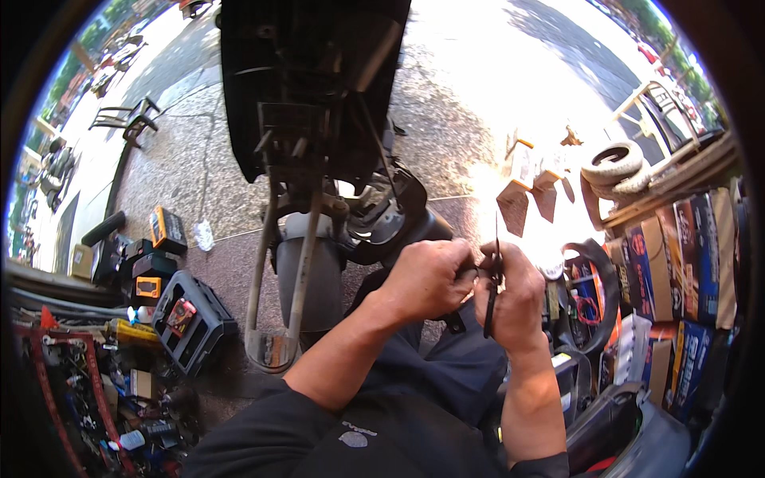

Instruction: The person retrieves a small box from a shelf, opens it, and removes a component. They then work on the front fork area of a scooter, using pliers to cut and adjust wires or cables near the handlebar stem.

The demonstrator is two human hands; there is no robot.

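Sunlit pavement behind; thin black tool (491, 299) sits just right of scooter front (319, 159), pinched in right hand (514, 299), fingers curled tight. Left hand (426, 279) closed, touching it. Black case (191, 319) lies left of scooter.

Two hands (426, 279) (514, 299), centre; one pair of pliers (492, 291); two stacked tyres (613, 167), upper right; one scooter (319, 119).

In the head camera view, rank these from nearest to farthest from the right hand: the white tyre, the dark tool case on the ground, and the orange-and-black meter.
Measured from the right hand:
1. White tyre, up and to the right by the wooden frame.
2. Dark tool case, far across on the left, on the ground.
3. Orange-and-black meter, farther left and higher up than the case.
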